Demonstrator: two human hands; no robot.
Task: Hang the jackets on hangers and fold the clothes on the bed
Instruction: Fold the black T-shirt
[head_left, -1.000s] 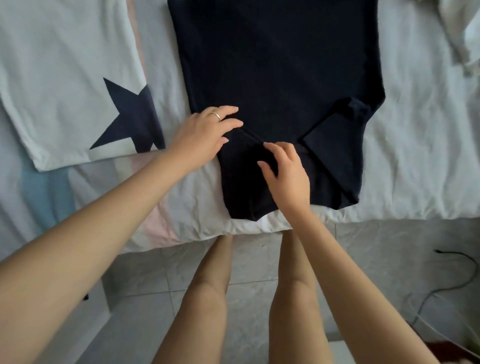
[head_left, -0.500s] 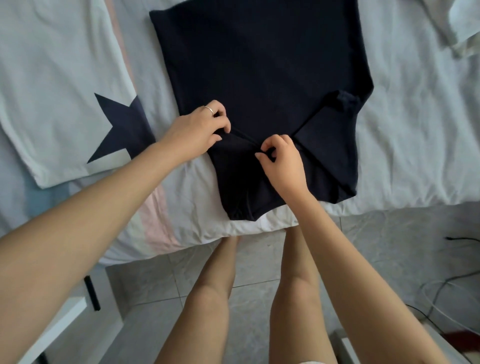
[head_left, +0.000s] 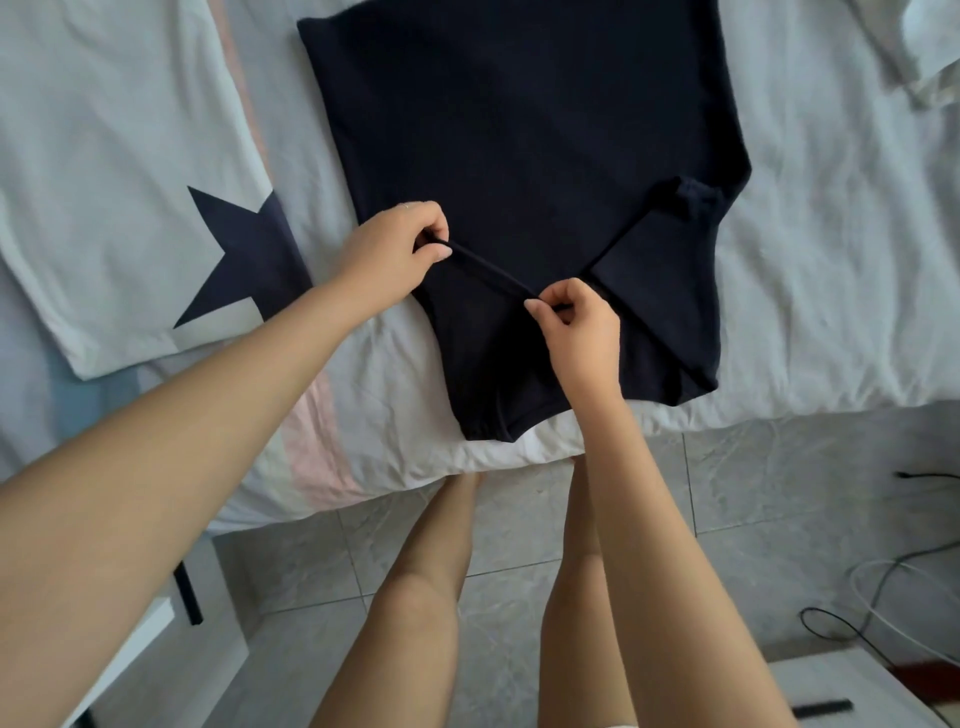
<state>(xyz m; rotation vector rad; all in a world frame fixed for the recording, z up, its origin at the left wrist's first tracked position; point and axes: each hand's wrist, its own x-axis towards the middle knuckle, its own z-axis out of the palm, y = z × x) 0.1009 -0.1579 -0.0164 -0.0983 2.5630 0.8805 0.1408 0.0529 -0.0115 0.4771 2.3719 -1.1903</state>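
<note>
On the bed's near edge: two hands pinching a dark fold

Near the edge of the white-sheeted bed (head_left: 831, 260) we see a dark navy knit garment (head_left: 519, 130) lying flat, one sleeve folded in over its body. Our left hand (head_left: 395, 249) and right hand (head_left: 576, 332) each pinch one end of a raised ridge of fabric (head_left: 488, 273), fingers curled tight on the cloth. Left of the garment, a white T-shirt with a navy star (head_left: 104, 182) lies flat on the sheet. Grey floor tiles (head_left: 779, 493) show below.

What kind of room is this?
Probably a bedroom: a white-sheeted bed, a dark shirt and a star-printed shirt laid out on it, and a tiled floor beside it.
</note>
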